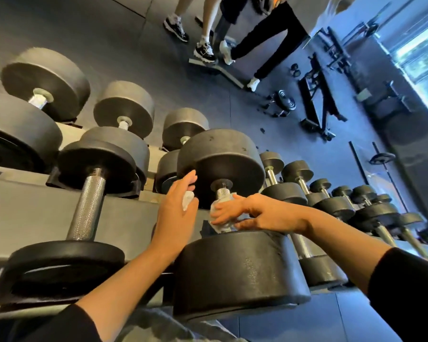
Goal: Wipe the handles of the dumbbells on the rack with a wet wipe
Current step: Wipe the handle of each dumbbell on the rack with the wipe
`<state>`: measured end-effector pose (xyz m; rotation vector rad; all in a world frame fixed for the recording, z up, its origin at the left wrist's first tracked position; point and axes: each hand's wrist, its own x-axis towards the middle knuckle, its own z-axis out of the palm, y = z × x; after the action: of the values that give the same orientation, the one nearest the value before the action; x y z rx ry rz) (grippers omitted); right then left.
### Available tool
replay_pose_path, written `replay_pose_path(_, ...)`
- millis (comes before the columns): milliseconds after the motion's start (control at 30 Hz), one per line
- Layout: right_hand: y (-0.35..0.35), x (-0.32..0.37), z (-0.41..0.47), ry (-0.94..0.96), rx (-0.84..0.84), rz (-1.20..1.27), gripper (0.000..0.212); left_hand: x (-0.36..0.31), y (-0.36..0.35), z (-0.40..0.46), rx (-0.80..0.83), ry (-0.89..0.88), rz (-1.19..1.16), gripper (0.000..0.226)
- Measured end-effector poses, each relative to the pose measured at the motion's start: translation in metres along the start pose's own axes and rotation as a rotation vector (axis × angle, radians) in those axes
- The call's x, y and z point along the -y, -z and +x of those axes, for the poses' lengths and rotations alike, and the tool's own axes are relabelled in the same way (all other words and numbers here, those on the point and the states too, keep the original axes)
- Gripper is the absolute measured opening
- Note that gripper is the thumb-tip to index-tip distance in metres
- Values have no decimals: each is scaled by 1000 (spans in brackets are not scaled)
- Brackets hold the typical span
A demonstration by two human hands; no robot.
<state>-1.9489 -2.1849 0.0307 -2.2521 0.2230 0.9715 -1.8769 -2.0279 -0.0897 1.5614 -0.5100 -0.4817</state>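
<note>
dumbbell (232, 213) handle is being wiped by right hand (235, 214) gripping a wipe (223, 224), left hand (177, 206) pinches another; next handle follows.

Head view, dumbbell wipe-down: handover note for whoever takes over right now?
Right hand: wraps a wet wipe round the handle of the big dumbbell in front.
Left hand: holds a second small white wipe, beside that dumbbell's far head, off the handle.
Done: cannot tell from this view.
Left: finish this handle; the dumbbell to the left and the smaller ones to the right may still need wiping.
</note>
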Motion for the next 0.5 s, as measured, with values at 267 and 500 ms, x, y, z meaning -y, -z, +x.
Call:
replay_pose_path(267, 6, 9, -4, 34, 45, 92, 24, -3, 0, -1, -50, 14, -68, 51)
replay_pose_path(500, 2, 1, -2, 75, -128, -79, 32, -3, 0, -1, -50, 16, -81, 52)
